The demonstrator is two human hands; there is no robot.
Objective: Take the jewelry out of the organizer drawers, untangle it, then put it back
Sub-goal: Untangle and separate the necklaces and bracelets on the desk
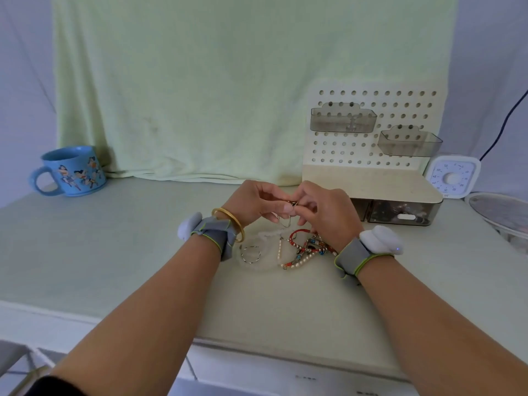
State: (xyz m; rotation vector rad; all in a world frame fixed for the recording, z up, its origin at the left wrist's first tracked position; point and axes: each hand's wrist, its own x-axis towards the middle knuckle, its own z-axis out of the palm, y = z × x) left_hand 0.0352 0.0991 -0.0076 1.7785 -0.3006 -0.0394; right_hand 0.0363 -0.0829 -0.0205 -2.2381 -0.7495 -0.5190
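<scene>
My left hand [254,202] and my right hand [323,212] meet above the table, both pinching a small dark metal piece [293,203] from which a thin chain loop [284,221] hangs. Below them lies a tangled pile of jewelry [305,250]: red cord, coloured beads, pearl strands. A silver hoop [251,254] and a white fuzzy loop [264,235] lie to its left. The cream pegboard organizer [371,178] stands at the right; its smoky drawer [400,214] holds dark jewelry.
A blue cartoon mug [73,171] stands at the back left. A white timer [454,177] and a round plate [503,212] sit right of the organizer. Two smoky bins [343,120] hang on the pegboard. A pale green towel [200,95] covers the wall.
</scene>
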